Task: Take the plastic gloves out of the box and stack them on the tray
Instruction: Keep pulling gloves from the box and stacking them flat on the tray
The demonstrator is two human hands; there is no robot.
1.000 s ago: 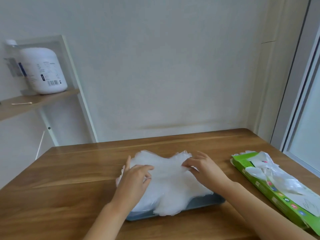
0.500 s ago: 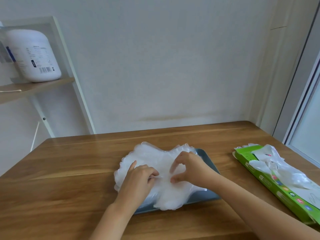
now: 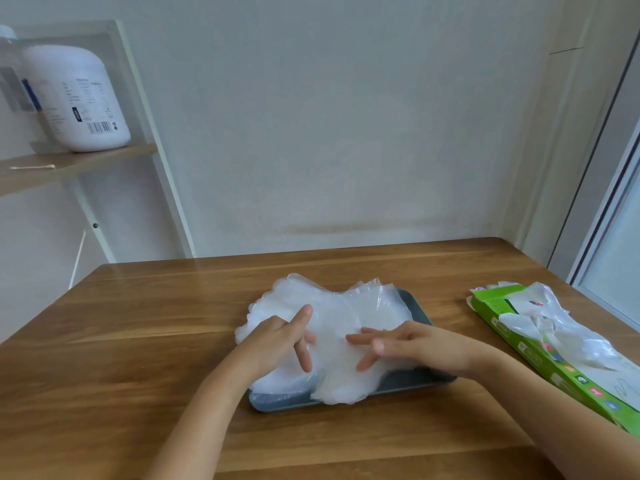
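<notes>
A pile of clear plastic gloves (image 3: 346,306) lies spread over a grey-blue tray (image 3: 415,308) in the middle of the wooden table, spilling past its left and front edges. My left hand (image 3: 277,341) rests on the pile's left part with fingers straight and spread. My right hand (image 3: 398,342) lies flat on the right part, fingers pointing left. Neither hand grips anything. To the right lies the open green glove box (image 3: 540,358), with more clear gloves (image 3: 554,323) bunched out of its top.
The wooden table (image 3: 138,341) stands against a pale wall. A shelf (image 3: 79,164) at the upper left carries a large white bottle (image 3: 79,98) and a cotton swab. A window frame runs down the right edge.
Both hands have let go of the glove they pinched and now lie flat with straight fingers on the pile.
</notes>
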